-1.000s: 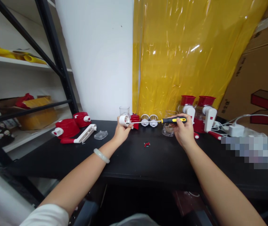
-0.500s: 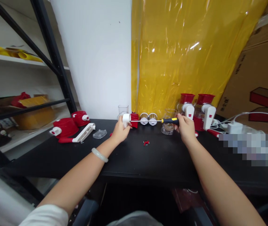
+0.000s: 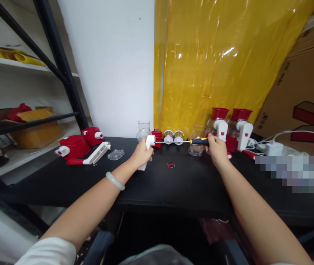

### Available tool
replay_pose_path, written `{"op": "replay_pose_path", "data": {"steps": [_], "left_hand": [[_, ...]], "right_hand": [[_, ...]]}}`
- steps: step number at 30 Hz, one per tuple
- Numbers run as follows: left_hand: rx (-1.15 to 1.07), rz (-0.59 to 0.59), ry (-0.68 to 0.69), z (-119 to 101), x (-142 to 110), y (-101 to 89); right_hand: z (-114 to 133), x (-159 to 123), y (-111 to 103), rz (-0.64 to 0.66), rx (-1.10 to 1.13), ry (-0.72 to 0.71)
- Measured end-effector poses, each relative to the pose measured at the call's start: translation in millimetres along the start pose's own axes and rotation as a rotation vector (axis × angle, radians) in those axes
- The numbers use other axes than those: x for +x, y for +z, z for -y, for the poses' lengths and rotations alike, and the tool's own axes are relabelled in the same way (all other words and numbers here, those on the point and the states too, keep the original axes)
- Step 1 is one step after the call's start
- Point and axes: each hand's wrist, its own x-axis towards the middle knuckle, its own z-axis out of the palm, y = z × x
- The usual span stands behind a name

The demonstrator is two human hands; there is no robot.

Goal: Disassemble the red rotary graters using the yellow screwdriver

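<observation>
My left hand (image 3: 141, 154) is closed round a white crank handle (image 3: 150, 140); its round end sticks out above my fingers and its lower end shows beneath them. My right hand (image 3: 217, 148) grips a screwdriver (image 3: 199, 141) by its black and yellow handle. The screwdriver lies level, with its long thin shaft reaching left to the round end of the crank; the tip itself is hidden there. On the black table (image 3: 184, 187) between my forearms lie small red pieces (image 3: 170, 165).
At the left lie red bases (image 3: 75, 145), a white crank arm (image 3: 98, 152) and a clear disc (image 3: 116, 154). Behind my hands stand metal drums (image 3: 178, 137) and a clear housing (image 3: 144, 127). Assembled red-and-white grinders (image 3: 241, 127) and white cables (image 3: 274, 149) are at the right.
The white crank handle has turned in my left hand and shifted slightly right, so its lower end now shows below my fingers. The screwdriver stays level in my right hand.
</observation>
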Motion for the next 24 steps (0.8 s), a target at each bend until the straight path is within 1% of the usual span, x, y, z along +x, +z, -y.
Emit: {"op": "replay_pose_path", "data": {"steps": [5, 11, 17, 21, 24], "left_hand": [[-0.039, 0.028, -0.132, -6, -2, 1.4], [-0.177, 0.029, -0.28, -15, -3, 3.0], [-0.2, 0.068, -0.404, -22, -5, 0.2], [-0.193, 0.088, -0.437, -22, -5, -3.5], [-0.185, 0.085, -0.427, -21, -5, -4.6]], "right_hand": [[-5, 1, 1, 0.014, -0.054, -0.038], [-7, -4, 4, 0.037, -0.044, -0.08], [-3, -9, 4, 0.037, -0.065, -0.191], [-3, -10, 4, 0.062, -0.001, -0.237], [-5, -8, 6, 0.096, 0.06, -0.186]]}}
